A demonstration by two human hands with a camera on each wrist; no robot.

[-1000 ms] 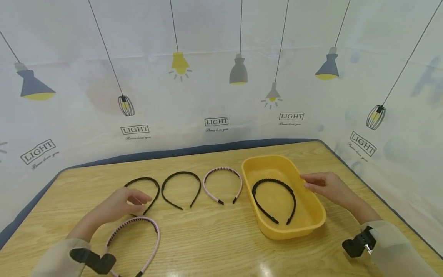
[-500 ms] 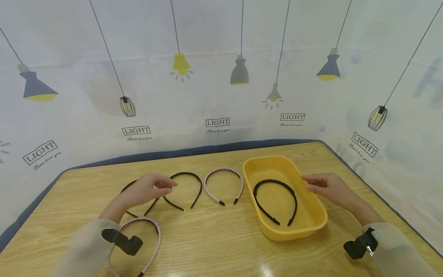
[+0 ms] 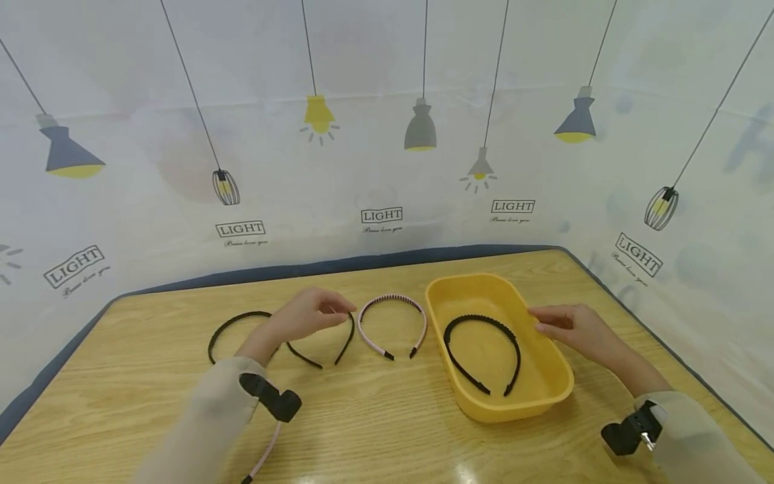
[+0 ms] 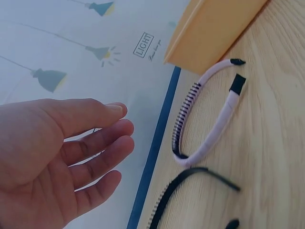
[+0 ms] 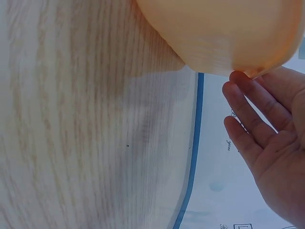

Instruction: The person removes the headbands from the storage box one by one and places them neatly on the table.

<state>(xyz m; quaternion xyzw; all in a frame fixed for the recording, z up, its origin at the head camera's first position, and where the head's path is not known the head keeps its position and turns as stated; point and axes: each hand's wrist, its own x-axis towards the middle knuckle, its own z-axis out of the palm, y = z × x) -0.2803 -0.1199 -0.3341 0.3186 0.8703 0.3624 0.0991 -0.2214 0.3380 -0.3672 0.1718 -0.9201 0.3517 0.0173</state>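
Observation:
My left hand is held above a black headband and hides part of it. Its fingers are loosely bent around nothing, as the left wrist view also shows. To its right lies a pink headband with dark teeth along the inside. My right hand is at the right rim of a yellow plastic basket. In the right wrist view, fingertips touch the outside while the thumb passes behind the rim, so the hand pinches it. A black ridged headband lies inside the basket.
Another black headband lies farther left, partly behind the left hand and sleeve. A second pink headband is near the front, mostly covered by the sleeve. A lamp-printed curtain stands behind the wooden table.
My left hand has moved right, from over the far-left black headband to over the neighbouring black one, holding nothing throughout. My right hand stays at the basket's rim.

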